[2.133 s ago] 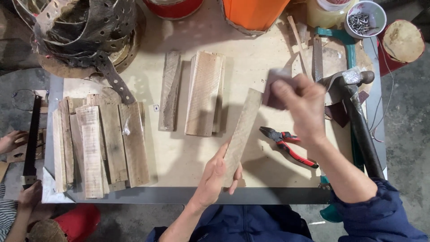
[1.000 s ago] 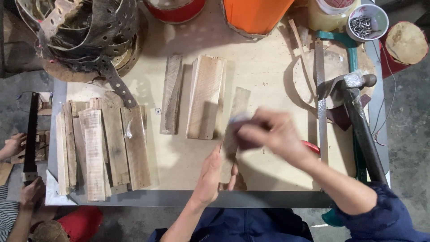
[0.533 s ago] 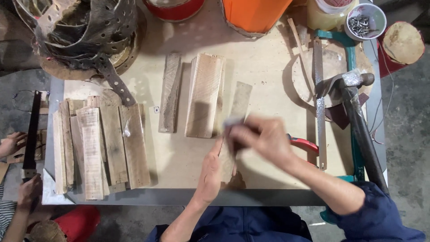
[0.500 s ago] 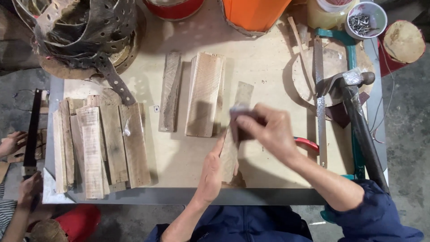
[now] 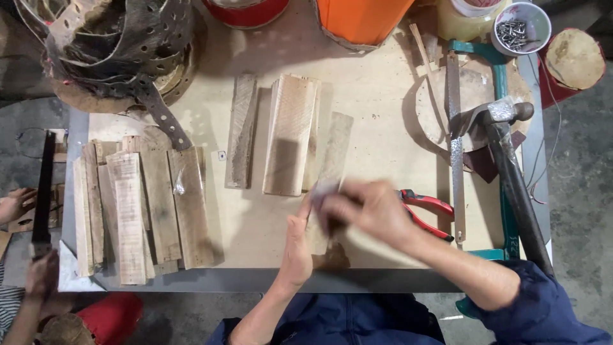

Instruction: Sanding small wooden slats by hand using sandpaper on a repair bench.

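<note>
Wood slat [image 5: 336,144] lying under both hands, sticking out beyond right hand [image 5: 367,211], which is gripping small grey pad [image 5: 322,189] closed-fisted; left hand [image 5: 297,246] pressing flat on slat's near end.

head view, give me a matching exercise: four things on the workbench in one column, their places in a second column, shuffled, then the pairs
Things:
1. hammer
2. red-handled pliers
3. cup of nails
4. stack of wood slats

Places:
A. far right corner of the table
B. left part of the table
C. right edge, handle towards the person
D. just beside the right hand

Pairs: 1-C, 2-D, 3-A, 4-B
</note>
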